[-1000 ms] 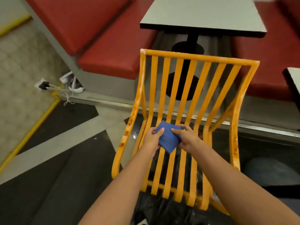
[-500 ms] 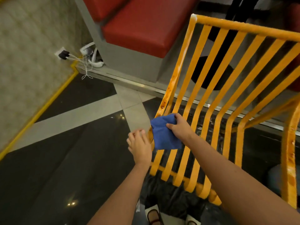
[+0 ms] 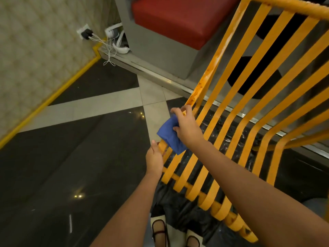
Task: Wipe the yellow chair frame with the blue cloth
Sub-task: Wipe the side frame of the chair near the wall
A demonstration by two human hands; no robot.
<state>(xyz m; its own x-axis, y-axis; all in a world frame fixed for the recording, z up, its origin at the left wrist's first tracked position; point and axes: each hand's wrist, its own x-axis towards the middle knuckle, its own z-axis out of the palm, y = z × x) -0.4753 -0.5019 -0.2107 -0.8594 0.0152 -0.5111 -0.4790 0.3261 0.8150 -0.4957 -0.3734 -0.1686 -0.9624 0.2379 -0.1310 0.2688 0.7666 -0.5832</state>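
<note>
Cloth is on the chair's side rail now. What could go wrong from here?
The right hand holds the cloth bunched, so it may skip the rusty patches on the rail. The left hand only touches the frame, so the chair could shift. Chipped paint might snag the cloth.

chair frame [image 3: 231, 111] right | cloth [image 3: 170, 134] on its left post | bench [image 3: 178, 20] behind | wall socket [image 3: 85, 33] far left
</note>
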